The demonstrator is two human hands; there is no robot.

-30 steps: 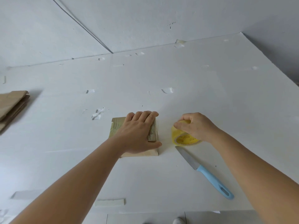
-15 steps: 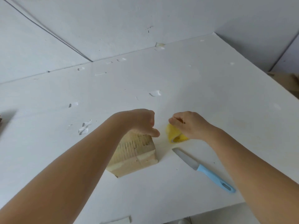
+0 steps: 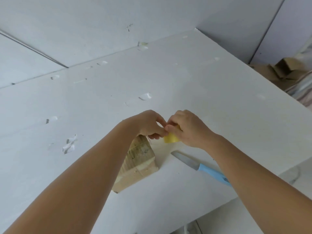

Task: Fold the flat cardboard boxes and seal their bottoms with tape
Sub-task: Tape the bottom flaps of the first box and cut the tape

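Beside box (image 3: 140, 164) (upright), hands (image 3: 189, 130) on tape (image 3: 170, 137)

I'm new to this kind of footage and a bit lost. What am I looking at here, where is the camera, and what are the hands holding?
There is no machine: a person wears a camera on the head, looking down at their own arms. The right hand grips a yellow tape roll, and the left hand pinches at its edge, probably the tape end. On the white table below sits a folded cardboard box, with a blue-handled knife beside it. Scraps of old tape dot the table.
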